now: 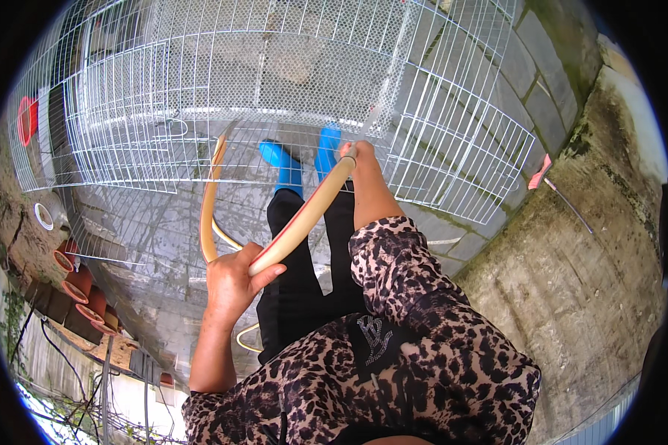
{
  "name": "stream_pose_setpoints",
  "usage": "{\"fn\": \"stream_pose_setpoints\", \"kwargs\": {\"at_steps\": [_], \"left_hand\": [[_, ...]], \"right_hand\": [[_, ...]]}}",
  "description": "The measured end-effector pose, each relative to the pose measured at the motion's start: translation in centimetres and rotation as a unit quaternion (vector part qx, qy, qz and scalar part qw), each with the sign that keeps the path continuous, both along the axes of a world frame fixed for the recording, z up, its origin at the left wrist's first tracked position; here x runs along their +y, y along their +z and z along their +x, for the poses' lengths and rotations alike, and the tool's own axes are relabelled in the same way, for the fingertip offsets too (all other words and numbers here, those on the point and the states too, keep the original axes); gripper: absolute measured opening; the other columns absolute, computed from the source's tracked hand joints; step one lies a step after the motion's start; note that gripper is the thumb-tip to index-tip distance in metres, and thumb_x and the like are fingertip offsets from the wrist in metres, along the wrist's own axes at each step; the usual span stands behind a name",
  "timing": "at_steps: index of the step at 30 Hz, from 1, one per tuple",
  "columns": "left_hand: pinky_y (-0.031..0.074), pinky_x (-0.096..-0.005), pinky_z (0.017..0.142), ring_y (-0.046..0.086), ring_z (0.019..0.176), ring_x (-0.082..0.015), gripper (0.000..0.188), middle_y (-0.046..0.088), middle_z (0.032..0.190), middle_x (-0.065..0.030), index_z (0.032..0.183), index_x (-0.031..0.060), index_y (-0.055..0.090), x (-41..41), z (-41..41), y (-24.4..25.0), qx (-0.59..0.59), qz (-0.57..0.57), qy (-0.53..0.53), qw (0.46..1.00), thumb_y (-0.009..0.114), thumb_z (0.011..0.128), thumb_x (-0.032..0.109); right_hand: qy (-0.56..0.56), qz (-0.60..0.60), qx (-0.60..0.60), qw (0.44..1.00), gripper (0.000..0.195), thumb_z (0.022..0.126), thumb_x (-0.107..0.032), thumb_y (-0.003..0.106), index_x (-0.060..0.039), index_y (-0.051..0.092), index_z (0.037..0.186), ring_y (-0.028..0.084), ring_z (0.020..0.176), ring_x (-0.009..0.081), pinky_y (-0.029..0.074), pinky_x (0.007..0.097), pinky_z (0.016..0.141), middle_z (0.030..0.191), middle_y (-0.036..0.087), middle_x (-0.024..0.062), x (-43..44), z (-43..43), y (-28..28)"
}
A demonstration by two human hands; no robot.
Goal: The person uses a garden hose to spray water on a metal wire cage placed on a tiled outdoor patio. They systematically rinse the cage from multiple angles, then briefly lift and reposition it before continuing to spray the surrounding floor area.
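In the head view my right hand (pixel 362 151) grips the end of a cream garden hose (pixel 306 214) with a red stripe. A stream of water (pixel 371 123) leaves that end toward a wire cage (pixel 451 78). Lower down, my left hand (pixel 231 281) is closed around the same hose, which loops away behind it to the ground. The cage's metal wires stand in front of me, around a white perforated mesh panel (pixel 306 67). My blue boots (pixel 281 158) show past the lower wires.
Wet paving slabs (pixel 161 233) lie underfoot. A pink-headed brush with a thin handle (pixel 541 172) rests by a concrete strip (pixel 568 289) at right. Several terracotta pots (pixel 78 292) line the left side, below a red basin (pixel 28 121) and a white ring (pixel 43 217).
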State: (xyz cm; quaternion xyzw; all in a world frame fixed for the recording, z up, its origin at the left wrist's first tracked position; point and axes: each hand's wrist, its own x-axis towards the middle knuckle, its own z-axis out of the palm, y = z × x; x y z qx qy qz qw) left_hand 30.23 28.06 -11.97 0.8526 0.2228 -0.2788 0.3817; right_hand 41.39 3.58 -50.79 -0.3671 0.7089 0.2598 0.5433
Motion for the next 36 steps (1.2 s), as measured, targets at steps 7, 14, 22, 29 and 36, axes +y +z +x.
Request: {"fn": "stream_pose_setpoints", "kwargs": {"at_steps": [7, 14, 22, 29, 36], "left_hand": [[0.044, -0.038, 0.05, 0.058, 0.052, -0.0262, 0.042, 0.053, 0.051, -0.0058, 0.075, 0.0104, 0.059, -0.5, 0.2, 0.3, -0.02, -0.004, -0.035, 0.999, 0.07, 0.071, 0.051], [0.044, -0.0378, 0.05, 0.057, 0.051, -0.0261, 0.042, 0.053, 0.052, -0.0059, 0.075, 0.01, 0.058, 0.0, -1.1, 0.3, -0.009, 0.004, -0.017, 1.0, 0.07, 0.071, 0.05], [0.044, -0.0373, 0.05, 0.057, 0.051, -0.0258, 0.041, 0.053, 0.053, -0.0055, 0.075, 0.0104, 0.058, -1.1, -1.7, 0.8, -0.023, 0.004, -0.022, 0.999, 0.07, 0.071, 0.05], [0.044, -0.0378, 0.051, 0.058, 0.053, -0.0258, 0.041, 0.056, 0.056, -0.0057, 0.076, 0.0105, 0.058, -1.7, -1.1, 1.2, -0.024, -0.026, -0.03, 0.999, 0.069, 0.073, 0.05], [0.044, -0.0377, 0.05, 0.058, 0.052, -0.0257, 0.041, 0.055, 0.056, -0.0058, 0.076, 0.0105, 0.058, -2.0, -1.2, 1.3, -0.032, -0.033, -0.021, 0.999, 0.068, 0.074, 0.05]], "right_hand": [[0.056, 0.078, -0.042, 0.995, 0.013, 0.084, -0.004, 0.033, 0.0065, 0.037, 0.091, 0.046, 0.046, 0.0192, 0.04, 0.0295, 0.037, 0.067, 0.044, 0.0133, -1.8, 0.7, 0.0], [0.014, -0.015, -0.079, 0.997, 0.01, 0.085, -0.005, 0.035, 0.0041, 0.038, 0.082, 0.047, 0.045, 0.0194, 0.041, 0.0291, 0.036, 0.065, 0.046, 0.0123, 1.6, 2.6, 3.1], [0.031, 0.059, -0.081, 0.995, 0.011, 0.083, -0.001, 0.038, 0.006, 0.035, 0.092, 0.049, 0.049, 0.018, 0.044, 0.0281, 0.038, 0.072, 0.046, 0.0151, 0.1, 3.0, 1.2], [0.025, 0.076, -0.095, 0.992, 0.016, 0.079, 0.001, 0.039, 0.0065, 0.03, 0.092, 0.049, 0.052, 0.019, 0.044, 0.0284, 0.04, 0.074, 0.042, 0.0141, -1.6, 3.0, 0.9], [0.03, 0.101, -0.109, 0.988, 0.014, 0.078, 0.002, 0.04, 0.0045, 0.031, 0.089, 0.048, 0.051, 0.0182, 0.043, 0.0281, 0.04, 0.073, 0.043, 0.0133, -1.7, 3.4, 1.5]]}}
